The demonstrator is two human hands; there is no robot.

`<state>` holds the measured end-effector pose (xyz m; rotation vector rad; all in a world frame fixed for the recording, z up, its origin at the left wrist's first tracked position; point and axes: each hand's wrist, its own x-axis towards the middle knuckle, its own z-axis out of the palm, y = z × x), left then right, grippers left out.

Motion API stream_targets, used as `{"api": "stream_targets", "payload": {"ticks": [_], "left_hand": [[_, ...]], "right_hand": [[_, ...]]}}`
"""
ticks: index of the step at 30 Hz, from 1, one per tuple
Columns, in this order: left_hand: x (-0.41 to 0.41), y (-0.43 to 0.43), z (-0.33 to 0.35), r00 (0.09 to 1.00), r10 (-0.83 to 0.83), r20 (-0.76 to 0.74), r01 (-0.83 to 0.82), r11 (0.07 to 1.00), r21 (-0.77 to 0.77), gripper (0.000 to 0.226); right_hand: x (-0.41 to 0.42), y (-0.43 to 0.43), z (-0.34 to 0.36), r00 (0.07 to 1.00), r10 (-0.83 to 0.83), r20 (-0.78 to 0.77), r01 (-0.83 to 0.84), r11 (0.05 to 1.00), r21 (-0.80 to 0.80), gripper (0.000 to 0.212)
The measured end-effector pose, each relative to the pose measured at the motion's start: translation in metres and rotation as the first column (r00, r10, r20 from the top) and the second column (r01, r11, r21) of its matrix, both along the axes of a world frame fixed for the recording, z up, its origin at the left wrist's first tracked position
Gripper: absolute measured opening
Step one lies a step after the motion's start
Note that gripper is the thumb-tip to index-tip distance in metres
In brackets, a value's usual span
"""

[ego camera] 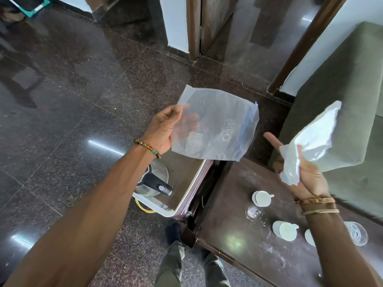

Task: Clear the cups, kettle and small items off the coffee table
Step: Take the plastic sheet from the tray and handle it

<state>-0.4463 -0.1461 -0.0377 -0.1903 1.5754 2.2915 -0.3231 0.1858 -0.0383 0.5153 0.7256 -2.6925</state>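
Observation:
My left hand (163, 129) pinches the edge of a clear zip-lock bag (217, 125) held flat in the air above a tray. My right hand (300, 172) grips a crumpled white plastic bag (315, 139), index finger stretched out. A steel kettle (153, 181) with a black handle stands on the white-rimmed tray (182, 206) left of the dark coffee table (232, 222). On the table, white cups stand upside down: one (261, 198) near the middle, another (285, 230) closer to me, a third (309, 238) partly hidden by my right forearm. Two clear glasses (253, 212) (357, 233) stand among them.
A green upholstered sofa (342, 83) sits right of the table. The tray rests on a low stand over dark polished granite floor (62, 100). A yellow cord (145, 209) lies under the tray. My legs (176, 264) stand by the table's near corner. A wooden door frame (193, 27) is ahead.

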Motion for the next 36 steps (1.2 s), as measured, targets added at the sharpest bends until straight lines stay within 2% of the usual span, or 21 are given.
{"api": "stream_targets", "payload": {"ticks": [2, 5, 9, 11, 14, 16, 18, 20, 22, 23, 25, 27, 29, 32, 36], "left_hand": [[-0.002, 0.002, 0.001, 1.0, -0.008, 0.007, 0.008, 1.0, -0.006, 0.02], [-0.005, 0.006, -0.001, 0.999, -0.038, 0.026, 0.038, 0.999, -0.031, 0.02], [-0.013, 0.008, -0.005, 0.994, -0.054, 0.09, 0.058, 0.998, -0.04, 0.018], [-0.021, 0.006, -0.011, 0.992, -0.042, 0.116, 0.054, 0.993, -0.105, 0.016], [-0.037, 0.0, -0.028, 0.994, -0.005, 0.109, 0.04, 0.944, -0.326, 0.019], [-0.05, -0.007, -0.043, 0.994, -0.038, 0.107, 0.083, 0.885, -0.459, 0.029], [-0.064, -0.015, -0.061, 0.992, -0.078, 0.099, 0.12, 0.816, -0.566, 0.037], [-0.077, -0.024, -0.077, 0.983, -0.159, 0.092, 0.177, 0.68, -0.712, 0.036], [-0.091, -0.036, -0.097, 0.959, -0.239, 0.156, 0.259, 0.502, -0.825, 0.02], [-0.096, -0.043, -0.107, 0.94, -0.269, 0.21, 0.312, 0.428, -0.848, 0.016], [-0.105, -0.056, -0.128, 0.897, -0.297, 0.327, 0.413, 0.302, -0.859, 0.022], [-0.11, -0.067, -0.145, 0.863, -0.301, 0.406, 0.475, 0.205, -0.856, 0.019], [-0.111, -0.076, -0.159, 0.851, -0.306, 0.427, 0.493, 0.184, -0.85, 0.015], [-0.113, -0.088, -0.179, 0.829, -0.322, 0.457, 0.52, 0.143, -0.842, 0.014], [-0.118, -0.097, -0.204, 0.827, -0.309, 0.47, 0.517, 0.092, -0.851, 0.031]], "right_hand": [[-0.008, -0.013, -0.006, 0.998, 0.003, 0.059, -0.002, 1.0, -0.012, 0.06], [-0.025, -0.04, -0.015, 0.986, -0.056, 0.157, 0.05, 0.998, 0.039, 0.062], [-0.042, -0.059, -0.035, 0.972, -0.07, 0.222, 0.063, 0.997, 0.037, 0.033], [-0.047, -0.064, -0.045, 0.968, -0.049, 0.245, 0.05, 0.999, 0.003, 0.034], [-0.057, -0.069, -0.066, 0.965, -0.067, 0.255, 0.06, 0.998, 0.037, 0.05], [-0.065, -0.075, -0.079, 0.964, -0.058, 0.26, 0.038, 0.996, 0.081, 0.055], [-0.074, -0.086, -0.094, 0.961, -0.04, 0.275, 0.01, 0.994, 0.108, 0.052], [-0.082, -0.098, -0.11, 0.952, -0.022, 0.305, -0.015, 0.993, 0.118, 0.042], [-0.089, -0.113, -0.129, 0.942, -0.01, 0.336, -0.027, 0.994, 0.105, 0.029], [-0.092, -0.121, -0.138, 0.935, -0.009, 0.354, -0.026, 0.995, 0.092, 0.027], [-0.096, -0.137, -0.155, 0.915, -0.008, 0.404, -0.025, 0.997, 0.076, 0.026], [-0.097, -0.152, -0.172, 0.891, 0.003, 0.454, -0.048, 0.995, 0.088, 0.023], [-0.097, -0.166, -0.186, 0.872, 0.013, 0.49, -0.074, 0.992, 0.104, 0.023], [-0.1, -0.183, -0.207, 0.86, 0.018, 0.51, -0.085, 0.99, 0.109, 0.036], [-0.102, -0.197, -0.23, 0.853, 0.021, 0.521, -0.101, 0.987, 0.127, 0.048]]}}
